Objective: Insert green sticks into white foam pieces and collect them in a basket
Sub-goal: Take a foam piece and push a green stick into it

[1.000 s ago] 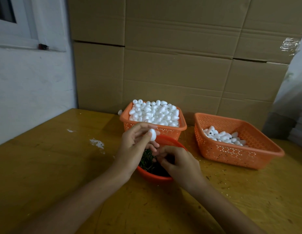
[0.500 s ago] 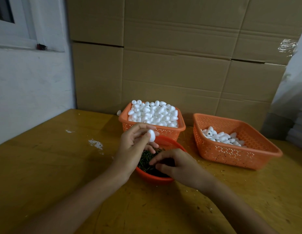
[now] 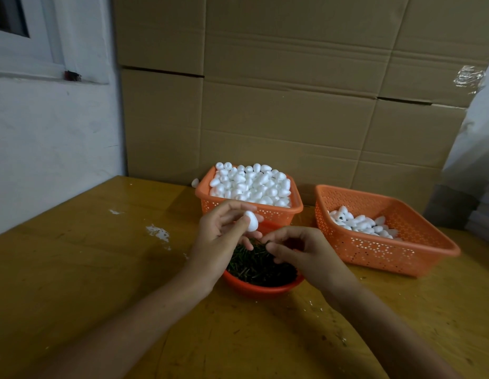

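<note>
Forearms: both cut off by the lower edge of the view.
Table: yellow-brown wooden table (image 3: 95,272), with white smears (image 3: 158,232) on its left part.
Bowl: round red plastic bowl (image 3: 261,288) between the wrists; its far rim is hidden behind the hands.
Sticks: short dark green sticks (image 3: 258,266) heaped in the bowl, lying in all directions; single sticks are hard to make out.
Right hand (image 3: 303,251): above the bowl, fingers curled, thumb and forefinger tips pressed together. Whether a stick lies between them cannot be told.
Left hand (image 3: 220,236): above the bowl's left edge; thumb and forefinger pinch the foam piece, the other fingers loosely spread.
Foam piece: white egg-shaped foam piece (image 3: 251,220), at the left fingertips; long axis near upright, top leaning slightly left. Its left side is covered by the thumb.
Supply basket: orange perforated plastic basket (image 3: 276,214) just behind the bowl, heaped with loose white foam pieces (image 3: 251,184).
Collection basket: second orange perforated basket (image 3: 388,251) to the right, holding a small pile of foam pieces (image 3: 358,222) at its back left; any sticks in them are too small to tell.
Stray piece: one white foam piece (image 3: 195,183) behind the supply basket, partly hidden.
Backdrop: brown cardboard sheets (image 3: 278,105).
</note>
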### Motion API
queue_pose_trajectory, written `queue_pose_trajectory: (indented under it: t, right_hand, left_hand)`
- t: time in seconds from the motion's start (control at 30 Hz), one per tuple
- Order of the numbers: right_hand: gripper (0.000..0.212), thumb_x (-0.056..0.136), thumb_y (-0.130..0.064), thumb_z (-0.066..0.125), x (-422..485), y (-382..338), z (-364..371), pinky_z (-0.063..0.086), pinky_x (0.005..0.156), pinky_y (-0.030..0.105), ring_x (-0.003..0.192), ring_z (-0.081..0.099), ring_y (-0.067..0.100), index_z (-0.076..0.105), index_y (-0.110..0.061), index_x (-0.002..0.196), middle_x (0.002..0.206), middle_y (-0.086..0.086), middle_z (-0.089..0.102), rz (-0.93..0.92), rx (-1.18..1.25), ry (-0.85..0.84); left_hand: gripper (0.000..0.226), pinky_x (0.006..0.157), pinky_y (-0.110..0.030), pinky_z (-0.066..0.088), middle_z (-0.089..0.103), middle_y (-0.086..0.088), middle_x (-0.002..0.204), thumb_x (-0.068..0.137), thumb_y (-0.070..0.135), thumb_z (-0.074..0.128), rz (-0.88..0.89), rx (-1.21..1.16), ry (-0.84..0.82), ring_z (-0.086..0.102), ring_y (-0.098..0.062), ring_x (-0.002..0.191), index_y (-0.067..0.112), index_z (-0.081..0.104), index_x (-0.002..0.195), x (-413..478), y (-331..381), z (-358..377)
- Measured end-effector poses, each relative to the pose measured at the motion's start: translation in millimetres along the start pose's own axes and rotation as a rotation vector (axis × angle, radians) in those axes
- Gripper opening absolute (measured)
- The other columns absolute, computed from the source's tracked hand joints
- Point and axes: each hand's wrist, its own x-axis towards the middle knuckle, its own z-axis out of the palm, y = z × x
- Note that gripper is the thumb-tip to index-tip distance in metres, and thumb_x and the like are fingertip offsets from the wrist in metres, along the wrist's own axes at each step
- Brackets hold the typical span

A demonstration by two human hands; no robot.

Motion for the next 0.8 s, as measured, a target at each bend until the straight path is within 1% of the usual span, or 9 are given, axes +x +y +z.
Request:
queue_pose_trajectory:
  t: [0.1,0.17,0.2,0.27,0.3,0.43,0.63,0.8]
  right_hand:
    - [0.007,0.098,-0.010,0.070,0.4,2.0,-2.0,0.060,0.074,0.025,0.085,0.072,0.017,0.075,-0.010,0.103,0.095,0.009,0.078,0.032,0.158,0.049]
    - [0.009,0.100,-0.011,0.067,1.5,2.5,-3.3,0.061,0.072,0.026,0.084,0.073,0.019,0.069,-0.005,0.106,0.097,0.011,0.078,0.041,0.224,0.052]
    - [0.010,0.100,-0.012,0.067,1.8,2.6,-3.9,0.061,0.070,0.026,0.084,0.073,0.019,0.067,-0.004,0.107,0.099,0.012,0.079,0.040,0.246,0.048]
    - [0.013,0.100,-0.014,0.069,2.1,3.0,-4.9,0.060,0.066,0.026,0.083,0.074,0.019,0.066,-0.004,0.107,0.101,0.012,0.079,0.033,0.261,0.037]
    - [0.013,0.100,-0.015,0.070,2.0,3.2,-4.9,0.059,0.064,0.025,0.083,0.074,0.020,0.066,-0.005,0.106,0.101,0.012,0.080,0.028,0.258,0.032]
    - [0.009,0.100,-0.016,0.070,2.5,4.7,-3.8,0.058,0.060,0.026,0.084,0.076,0.024,0.065,-0.009,0.103,0.105,0.012,0.080,0.003,0.253,0.012]
    - [0.014,0.099,-0.019,0.070,1.7,2.9,-2.0,0.057,0.057,0.025,0.083,0.077,0.024,0.063,-0.009,0.106,0.106,0.013,0.080,-0.023,0.288,0.016]
    - [0.016,0.099,-0.022,0.070,0.8,3.1,-3.6,0.056,0.055,0.026,0.082,0.076,0.024,0.063,-0.009,0.106,0.109,0.013,0.079,-0.035,0.321,0.043]
  left_hand:
    - [0.011,0.073,-0.027,0.057,0.079,-0.006,0.107,0.103,0.011,0.064,0.009,0.017,0.017,0.070,-0.028,0.083,0.013,0.071,0.111,-0.8,0.2,0.4]
    - [0.012,0.078,-0.028,0.057,0.080,-0.005,0.107,0.100,0.016,0.069,-0.007,0.006,0.033,0.070,-0.030,0.086,0.016,0.072,0.111,-1.0,1.2,0.0]
    - [0.013,0.080,-0.028,0.058,0.080,-0.005,0.106,0.098,0.018,0.071,-0.015,-0.009,0.039,0.072,-0.028,0.086,0.016,0.071,0.111,-1.0,1.8,-0.3]
    - [0.016,0.079,-0.025,0.059,0.080,-0.007,0.104,0.095,0.015,0.074,-0.021,-0.051,0.044,0.074,-0.019,0.085,0.012,0.070,0.110,-0.4,3.4,-0.9]
    - [0.017,0.078,-0.024,0.059,0.080,-0.008,0.103,0.094,0.013,0.076,-0.023,-0.067,0.043,0.076,-0.018,0.086,0.010,0.069,0.110,0.1,4.0,-0.9]
    - [0.020,0.083,-0.027,0.061,0.080,-0.006,0.106,0.090,0.008,0.079,-0.027,-0.052,0.013,0.079,-0.026,0.092,0.010,0.072,0.108,0.6,5.3,-1.2]
    - [0.013,0.079,-0.023,0.061,0.081,-0.006,0.104,0.090,0.006,0.079,-0.034,-0.072,0.008,0.079,-0.024,0.093,0.008,0.078,0.102,0.5,6.9,-0.7]
    - [0.012,0.081,-0.026,0.062,0.080,-0.008,0.103,0.090,0.005,0.079,-0.030,-0.079,0.007,0.079,-0.025,0.095,0.006,0.077,0.102,1.0,5.1,-0.1]
